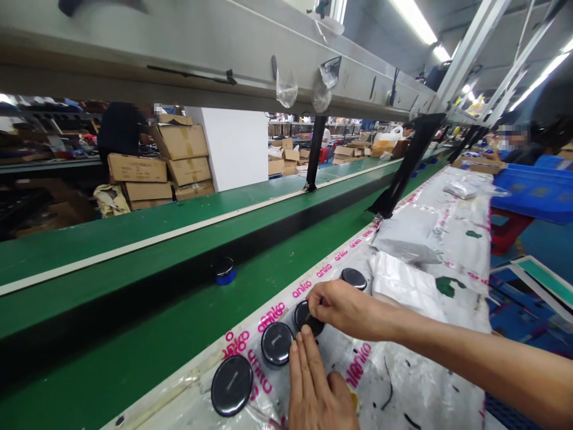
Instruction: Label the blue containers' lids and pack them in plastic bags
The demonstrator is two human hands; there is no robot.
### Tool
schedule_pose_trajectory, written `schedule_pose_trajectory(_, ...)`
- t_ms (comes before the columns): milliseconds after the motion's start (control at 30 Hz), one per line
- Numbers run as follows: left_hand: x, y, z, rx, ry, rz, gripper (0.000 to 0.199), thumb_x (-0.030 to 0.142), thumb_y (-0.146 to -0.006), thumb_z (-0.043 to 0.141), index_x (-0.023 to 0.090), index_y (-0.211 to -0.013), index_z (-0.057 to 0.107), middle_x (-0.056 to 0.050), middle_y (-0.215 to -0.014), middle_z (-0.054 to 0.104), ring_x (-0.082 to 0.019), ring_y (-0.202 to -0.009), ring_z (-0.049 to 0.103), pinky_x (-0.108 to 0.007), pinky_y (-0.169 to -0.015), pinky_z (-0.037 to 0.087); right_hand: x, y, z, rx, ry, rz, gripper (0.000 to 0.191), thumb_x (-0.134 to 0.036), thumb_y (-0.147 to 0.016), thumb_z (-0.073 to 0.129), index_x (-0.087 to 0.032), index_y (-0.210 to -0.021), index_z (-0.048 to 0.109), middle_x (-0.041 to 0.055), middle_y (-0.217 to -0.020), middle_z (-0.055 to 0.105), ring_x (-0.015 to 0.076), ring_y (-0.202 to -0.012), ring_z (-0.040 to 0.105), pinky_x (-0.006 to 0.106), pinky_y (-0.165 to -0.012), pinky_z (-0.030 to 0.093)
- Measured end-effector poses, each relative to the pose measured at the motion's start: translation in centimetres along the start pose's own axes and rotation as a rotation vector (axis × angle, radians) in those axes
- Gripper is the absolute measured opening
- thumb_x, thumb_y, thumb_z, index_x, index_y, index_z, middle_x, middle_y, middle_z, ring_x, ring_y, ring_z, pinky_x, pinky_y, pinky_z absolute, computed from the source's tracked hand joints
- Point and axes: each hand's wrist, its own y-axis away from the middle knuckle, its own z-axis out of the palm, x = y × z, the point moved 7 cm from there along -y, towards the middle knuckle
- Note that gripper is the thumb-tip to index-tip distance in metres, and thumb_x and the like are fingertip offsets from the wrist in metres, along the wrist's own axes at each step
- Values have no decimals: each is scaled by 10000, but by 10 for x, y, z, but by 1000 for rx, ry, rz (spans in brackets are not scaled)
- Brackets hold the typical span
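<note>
Several round containers with glossy black lids stand in a slanting row along the plastic-covered bench. My left hand (316, 385) lies palm down with its fingers stretched out, the fingertips at the near edge of one black-lidded container (308, 318). Over that same lid, my right hand (342, 307) has its fingers curled in a pinch at the rim; what they pinch, if anything, is hidden. Left of my hands sit a second container (276, 343) and a third container (231, 385). Beyond my right hand is another container (354, 278).
A blue-sided container (224, 272) with a dark top rests on the green conveyor (268, 257). White plastic packaging (405, 283) lies beyond my right forearm. A black post (407, 161) rises at the bench edge. Blue crates (532, 185) stand at right; people work in the background.
</note>
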Motion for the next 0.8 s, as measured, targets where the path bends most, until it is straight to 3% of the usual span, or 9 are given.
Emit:
schedule_pose_trajectory(367, 0, -3, -3, 17, -4, 35, 259, 72, -843, 556, 175, -606, 563, -202, -1283, 669, -362, -1198, 636, -467, -961, 564, -1, -3, -1, 10, 39, 23, 129, -93, -737, 549, -142, -729, 668, 17, -705, 658, 126, -617, 510, 233, -574, 327)
schedule_pose_trajectory(633, -3, 2, 0, 28, 1, 121, 169, 97, -791, 627, 209, -671, 584, -123, -1300, 675, -325, -1239, 612, -493, -1054, 509, -1, -2, -2, 32, 27, 43, 123, -115, -739, 591, -142, -731, 711, 12, -665, 676, 123, -588, 528, 230, -558, 328)
schedule_pose_trajectory(800, -3, -2, -1, -23, -19, 51, 197, 76, -812, 595, 179, -644, 588, -197, -1294, 663, -372, -1208, 627, -485, -959, 567, 1, -3, -2, 39, 55, 87, 92, -243, -772, 683, -166, -747, 729, 16, -685, 700, 145, -622, 587, 236, -554, 346)
